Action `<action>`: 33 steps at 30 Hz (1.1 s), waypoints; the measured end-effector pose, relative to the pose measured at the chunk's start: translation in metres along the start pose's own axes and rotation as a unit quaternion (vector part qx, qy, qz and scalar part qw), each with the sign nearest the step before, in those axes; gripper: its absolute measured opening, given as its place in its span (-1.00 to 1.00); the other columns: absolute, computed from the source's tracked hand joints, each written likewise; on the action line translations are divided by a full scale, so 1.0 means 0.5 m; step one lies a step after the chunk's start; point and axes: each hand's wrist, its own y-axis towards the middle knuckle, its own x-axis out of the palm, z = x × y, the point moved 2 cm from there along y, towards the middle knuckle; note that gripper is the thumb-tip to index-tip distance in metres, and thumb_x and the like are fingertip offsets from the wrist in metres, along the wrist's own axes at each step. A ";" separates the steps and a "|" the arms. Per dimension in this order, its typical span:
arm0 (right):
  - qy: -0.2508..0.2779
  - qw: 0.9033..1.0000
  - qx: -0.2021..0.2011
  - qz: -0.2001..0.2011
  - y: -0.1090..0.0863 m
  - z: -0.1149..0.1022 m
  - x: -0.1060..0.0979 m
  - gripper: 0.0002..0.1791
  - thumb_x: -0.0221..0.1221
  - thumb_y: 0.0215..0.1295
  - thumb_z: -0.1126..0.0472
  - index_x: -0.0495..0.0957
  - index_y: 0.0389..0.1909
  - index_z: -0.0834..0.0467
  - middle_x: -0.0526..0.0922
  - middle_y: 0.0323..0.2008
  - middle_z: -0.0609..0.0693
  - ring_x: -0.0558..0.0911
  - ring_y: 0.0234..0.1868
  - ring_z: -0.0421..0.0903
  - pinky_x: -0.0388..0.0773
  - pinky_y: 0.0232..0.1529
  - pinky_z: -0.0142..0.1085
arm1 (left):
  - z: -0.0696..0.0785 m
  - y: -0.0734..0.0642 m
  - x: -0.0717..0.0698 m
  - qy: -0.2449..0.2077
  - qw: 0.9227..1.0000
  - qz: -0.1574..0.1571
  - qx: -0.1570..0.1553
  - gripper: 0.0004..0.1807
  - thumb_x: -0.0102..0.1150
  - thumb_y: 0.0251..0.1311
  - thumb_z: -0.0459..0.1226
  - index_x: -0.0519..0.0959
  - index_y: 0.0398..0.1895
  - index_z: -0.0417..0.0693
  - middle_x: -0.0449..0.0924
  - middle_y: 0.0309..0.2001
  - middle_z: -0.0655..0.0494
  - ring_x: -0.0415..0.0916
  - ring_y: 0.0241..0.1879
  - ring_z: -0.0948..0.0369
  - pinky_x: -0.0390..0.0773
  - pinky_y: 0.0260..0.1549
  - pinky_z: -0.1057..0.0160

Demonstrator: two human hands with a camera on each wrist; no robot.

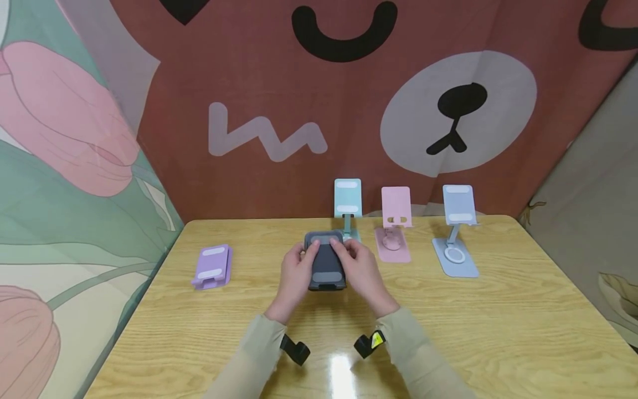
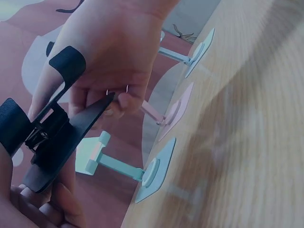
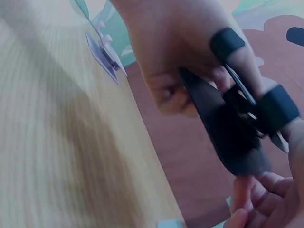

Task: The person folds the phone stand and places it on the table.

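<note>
Both hands hold a black phone stand (image 1: 327, 265) above the table, in front of the teal stand. My left hand (image 1: 295, 274) grips its left edge and my right hand (image 1: 363, 271) its right edge, both thumbs lying on the upper part of the front plate. From the side, in the left wrist view, the stand's flat base plate (image 2: 78, 140) lies at a small gap from the front plate, with the hinge between them. The right wrist view also shows this base plate (image 3: 223, 126), with fingers at both its ends.
On the wooden table (image 1: 488, 332), a teal stand (image 1: 347, 198), a pink stand (image 1: 396, 206) and a blue stand (image 1: 459, 205) stand unfolded along the back. A folded purple stand (image 1: 211, 267) lies at the left. A printed cloth (image 1: 259, 183) hangs behind the table.
</note>
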 end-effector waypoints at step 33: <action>-0.056 0.994 0.029 0.094 0.047 0.041 -0.191 -0.38 -0.03 0.53 -0.28 0.56 -0.07 0.25 0.58 -0.38 0.17 0.56 -0.37 0.10 0.44 -0.42 -0.24 | -0.030 0.050 -0.168 0.110 0.991 0.065 -0.046 -0.45 0.06 0.49 0.09 0.58 -0.11 -0.31 0.66 -0.37 -0.08 0.55 -0.47 0.24 0.51 -0.47 0.31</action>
